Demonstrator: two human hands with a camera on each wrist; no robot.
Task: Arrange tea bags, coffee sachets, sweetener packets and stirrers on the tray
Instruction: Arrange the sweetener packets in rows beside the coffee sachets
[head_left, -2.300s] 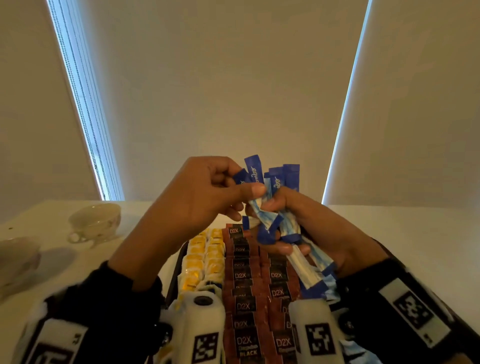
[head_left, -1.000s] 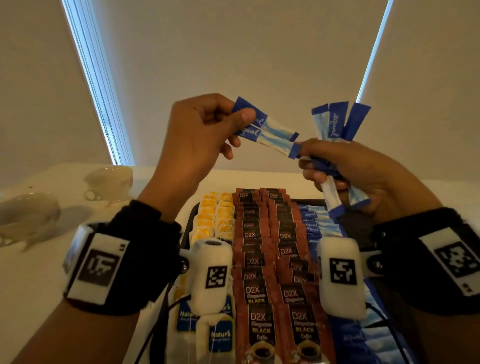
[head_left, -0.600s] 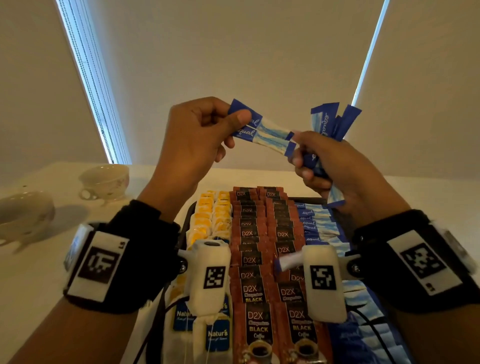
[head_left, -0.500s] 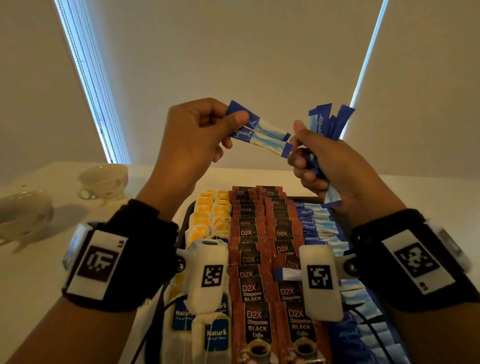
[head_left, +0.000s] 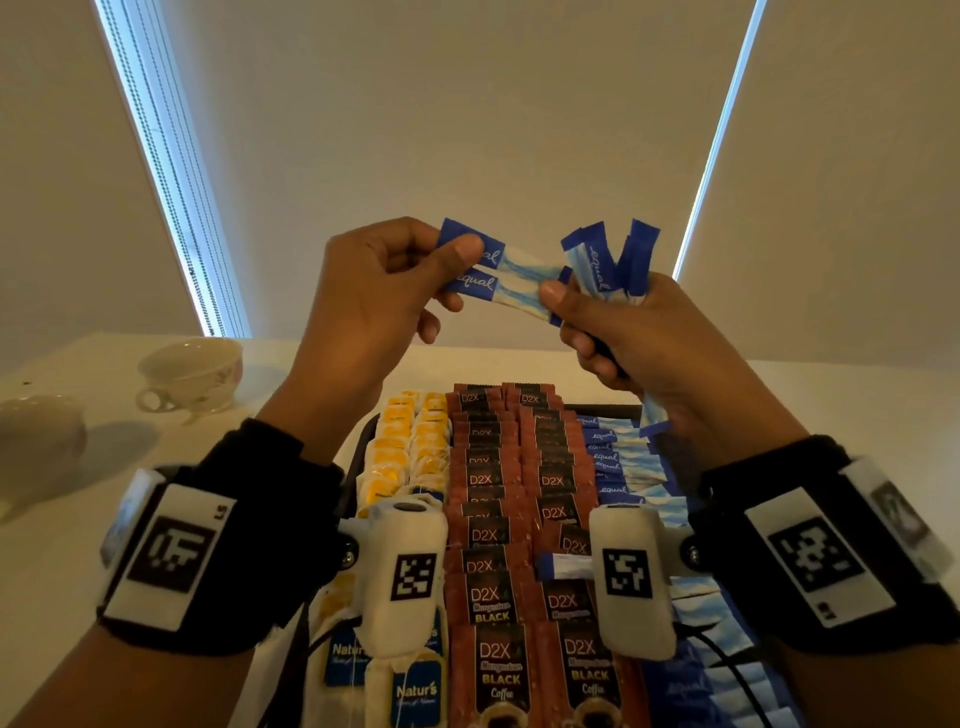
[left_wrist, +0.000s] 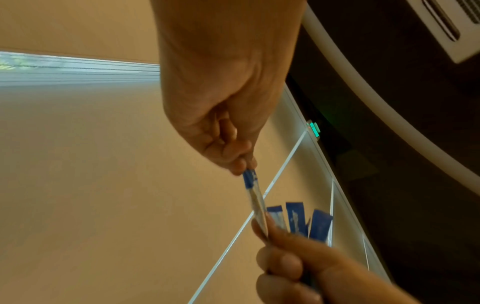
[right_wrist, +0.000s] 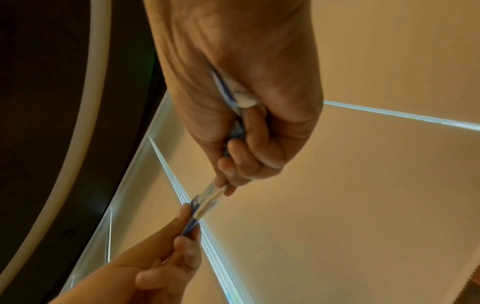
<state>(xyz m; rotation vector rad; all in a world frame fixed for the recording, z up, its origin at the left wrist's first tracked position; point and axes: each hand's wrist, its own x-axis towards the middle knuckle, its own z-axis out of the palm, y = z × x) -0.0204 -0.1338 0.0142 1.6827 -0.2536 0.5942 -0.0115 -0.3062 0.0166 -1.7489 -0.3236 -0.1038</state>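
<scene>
Both hands are raised above the black tray (head_left: 365, 441). My left hand (head_left: 457, 260) pinches one end of two blue-and-white sweetener sticks (head_left: 511, 273) between thumb and fingers. My right hand (head_left: 566, 312) grips a fanned bunch of sweetener sticks (head_left: 608, 260), and its thumb rests on the other end of the two sticks. The left wrist view shows the left hand (left_wrist: 241, 164) holding the sticks (left_wrist: 255, 199) edge-on. The right wrist view shows the right hand (right_wrist: 228, 181) meeting them (right_wrist: 207, 199). On the tray lie rows of yellow tea bags (head_left: 410, 441), brown coffee sachets (head_left: 498, 519) and sweetener packets (head_left: 618, 462).
Two pale cups (head_left: 192, 374) (head_left: 36, 441) stand on the white table (head_left: 78, 545) left of the tray. One loose sweetener stick (head_left: 563, 565) lies crosswise on the coffee sachets. Window blinds fill the background. No stirrers are in view.
The left hand drew two sticks out of the bunch and both hands rose. The hands have since closed the gap, and the right thumb now touches the two sticks' free end.
</scene>
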